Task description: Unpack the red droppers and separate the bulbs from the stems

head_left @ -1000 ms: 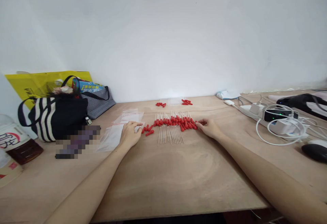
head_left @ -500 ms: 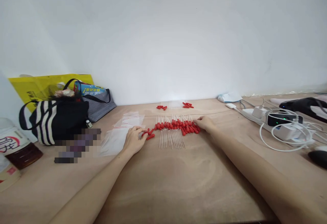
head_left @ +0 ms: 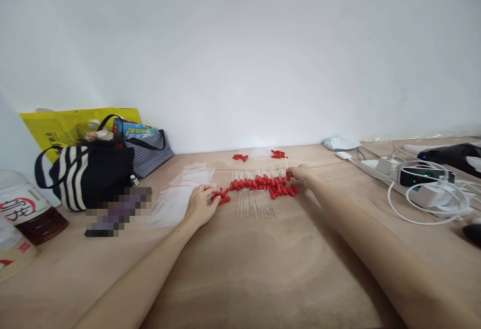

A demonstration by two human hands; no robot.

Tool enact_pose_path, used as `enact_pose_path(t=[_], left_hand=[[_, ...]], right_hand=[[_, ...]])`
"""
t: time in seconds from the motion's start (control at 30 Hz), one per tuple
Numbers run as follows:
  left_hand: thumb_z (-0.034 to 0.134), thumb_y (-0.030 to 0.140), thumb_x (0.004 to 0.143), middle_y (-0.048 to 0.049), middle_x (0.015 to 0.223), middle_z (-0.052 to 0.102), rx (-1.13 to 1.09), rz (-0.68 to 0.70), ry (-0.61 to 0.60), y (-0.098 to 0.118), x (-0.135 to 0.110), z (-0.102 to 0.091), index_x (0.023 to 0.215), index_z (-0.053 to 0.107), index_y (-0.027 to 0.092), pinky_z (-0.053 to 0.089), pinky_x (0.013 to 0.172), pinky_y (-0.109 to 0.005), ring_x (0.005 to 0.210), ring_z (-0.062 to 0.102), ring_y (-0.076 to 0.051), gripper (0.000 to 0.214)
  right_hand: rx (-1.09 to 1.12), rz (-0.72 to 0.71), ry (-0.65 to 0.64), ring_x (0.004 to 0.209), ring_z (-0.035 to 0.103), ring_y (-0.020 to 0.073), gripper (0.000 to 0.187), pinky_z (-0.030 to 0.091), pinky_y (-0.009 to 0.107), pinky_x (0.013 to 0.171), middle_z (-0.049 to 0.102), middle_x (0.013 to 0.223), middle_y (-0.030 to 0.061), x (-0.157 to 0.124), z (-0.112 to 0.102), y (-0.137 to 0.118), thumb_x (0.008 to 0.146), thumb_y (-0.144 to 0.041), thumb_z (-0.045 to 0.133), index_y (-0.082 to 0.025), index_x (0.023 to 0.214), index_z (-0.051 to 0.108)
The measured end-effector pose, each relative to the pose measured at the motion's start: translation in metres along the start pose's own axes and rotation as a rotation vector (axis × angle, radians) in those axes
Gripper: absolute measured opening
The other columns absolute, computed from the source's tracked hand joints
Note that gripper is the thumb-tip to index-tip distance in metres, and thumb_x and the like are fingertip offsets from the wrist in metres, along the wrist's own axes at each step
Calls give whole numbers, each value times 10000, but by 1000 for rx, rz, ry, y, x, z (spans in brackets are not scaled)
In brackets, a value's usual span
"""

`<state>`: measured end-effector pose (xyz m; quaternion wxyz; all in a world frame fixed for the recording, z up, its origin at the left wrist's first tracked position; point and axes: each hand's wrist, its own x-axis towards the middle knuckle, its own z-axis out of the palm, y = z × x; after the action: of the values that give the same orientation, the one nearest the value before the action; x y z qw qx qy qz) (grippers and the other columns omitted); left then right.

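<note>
My right hand (head_left: 301, 175) is closed in a pinch at the right end of a row of droppers. Between its fingertips is a dropper (head_left: 288, 174) with a red rubber bulb and a thin clear tube pointing to the far side. The row of assembled droppers (head_left: 259, 183) lies with red bulbs crowded together and tubes facing the wall. Several bare clear tubes (head_left: 255, 205) lie on the near side of it. My left hand (head_left: 202, 205) rests on the table with curled fingers around loose red rubber bulbs (head_left: 224, 200); its exact grip is partly hidden.
Clear zip bags (head_left: 176, 199) lie left of my left hand. Farther back are more red bulbs (head_left: 240, 157) and a clear bag of tubes (head_left: 260, 153). Black and striped bags and a bottle (head_left: 41, 224) stand left; a power strip with cables (head_left: 424, 189) lies right.
My right hand has lifted slightly and now shows a dropper at its fingertips, by the row's right end. My left hand stays by the loose bulbs. The view has shifted a little.
</note>
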<state>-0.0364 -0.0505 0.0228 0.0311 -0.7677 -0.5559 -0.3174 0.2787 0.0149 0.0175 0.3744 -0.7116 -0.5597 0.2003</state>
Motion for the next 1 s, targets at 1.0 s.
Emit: enact_pose_path(t=[1.0], left_hand=[[467, 325, 823, -32, 689, 529, -173, 503, 69, 62, -18, 17, 773, 618, 164, 394, 650, -279, 680, 472, -140, 226]], right_hand=[[626, -494, -284, 600, 528, 115, 230, 395, 252, 569, 620, 682, 21, -123, 12, -27, 701, -391, 594, -164, 731, 613]])
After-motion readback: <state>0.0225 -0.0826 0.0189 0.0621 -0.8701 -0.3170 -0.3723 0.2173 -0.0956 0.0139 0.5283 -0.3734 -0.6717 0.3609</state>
